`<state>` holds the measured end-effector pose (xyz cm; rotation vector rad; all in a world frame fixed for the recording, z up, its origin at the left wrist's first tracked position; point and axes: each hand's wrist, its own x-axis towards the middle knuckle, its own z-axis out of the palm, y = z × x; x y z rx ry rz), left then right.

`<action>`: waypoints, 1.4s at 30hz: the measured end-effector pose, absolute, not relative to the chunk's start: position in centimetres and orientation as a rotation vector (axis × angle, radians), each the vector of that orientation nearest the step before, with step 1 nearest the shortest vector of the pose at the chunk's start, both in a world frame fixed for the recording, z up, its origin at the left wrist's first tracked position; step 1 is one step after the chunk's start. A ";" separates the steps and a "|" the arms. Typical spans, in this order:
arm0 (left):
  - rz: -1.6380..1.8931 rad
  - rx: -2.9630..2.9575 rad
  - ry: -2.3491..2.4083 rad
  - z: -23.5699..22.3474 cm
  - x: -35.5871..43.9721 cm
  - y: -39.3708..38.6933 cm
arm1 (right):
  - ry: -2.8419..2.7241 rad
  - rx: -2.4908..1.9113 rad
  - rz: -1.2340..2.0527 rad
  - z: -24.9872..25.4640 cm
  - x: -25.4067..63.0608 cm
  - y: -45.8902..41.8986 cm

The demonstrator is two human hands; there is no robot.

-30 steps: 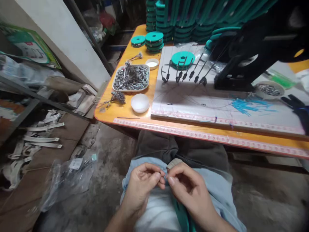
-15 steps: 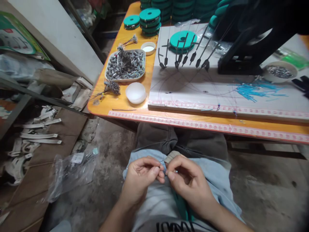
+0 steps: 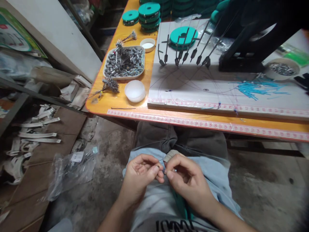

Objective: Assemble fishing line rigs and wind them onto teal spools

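My left hand (image 3: 144, 172) is held over my lap, thumb and forefinger pinched together on something small that I cannot make out. Close beside it my right hand (image 3: 185, 175) also pinches; a tiny pale blue tip shows by its fingers, but the thing itself is too small to name. The fingertips of both hands almost meet. Beneath them lie a light blue cloth (image 3: 155, 196) and dark grey trousers (image 3: 155, 137). Part of something green shows under my right wrist.
Ahead stands an orange table (image 3: 96, 104) edged with a measuring tape (image 3: 193, 122). On it are a tray (image 3: 105, 69) of grey weights, a white cup (image 3: 135, 91), green spools (image 3: 149, 9), a white board (image 3: 183, 93) with blue tubes (image 3: 256, 88), and a black stand (image 3: 241, 61).
Both hands stay pinched close together over the lap, with only slight finger movement. The view has shifted a little, so the table things sit slightly higher and further left.
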<state>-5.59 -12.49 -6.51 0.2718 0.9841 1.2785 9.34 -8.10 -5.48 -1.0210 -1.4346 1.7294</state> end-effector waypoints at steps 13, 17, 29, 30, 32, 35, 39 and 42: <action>1.255 0.377 1.057 -6.2 -5.7 -12.3 | -1.439 -1.030 1.722 -5.6 9.3 -8.0; 1.263 0.591 1.255 -5.6 -5.7 -12.6 | -1.566 -1.089 1.655 -5.2 9.2 -7.8; 1.151 0.586 1.339 -3.8 -7.3 -13.0 | -1.585 -1.131 1.497 -5.6 8.9 -8.1; 1.147 0.579 1.345 -3.7 -7.3 -13.1 | -1.605 -1.149 1.476 -5.6 8.9 -8.1; 1.167 0.566 1.369 -3.7 -7.4 -13.2 | -1.644 -1.192 1.460 -5.4 9.0 -8.1; 1.209 0.595 1.388 -4.1 -7.3 -13.0 | -1.666 -1.192 1.514 -5.1 9.0 -8.1; 1.243 0.727 1.240 -5.3 -6.2 -12.3 | -1.657 -1.108 1.464 -4.9 8.8 -7.9; 1.130 0.605 1.018 -6.6 -4.4 -12.1 | -1.654 -1.077 1.352 -4.8 8.8 -7.9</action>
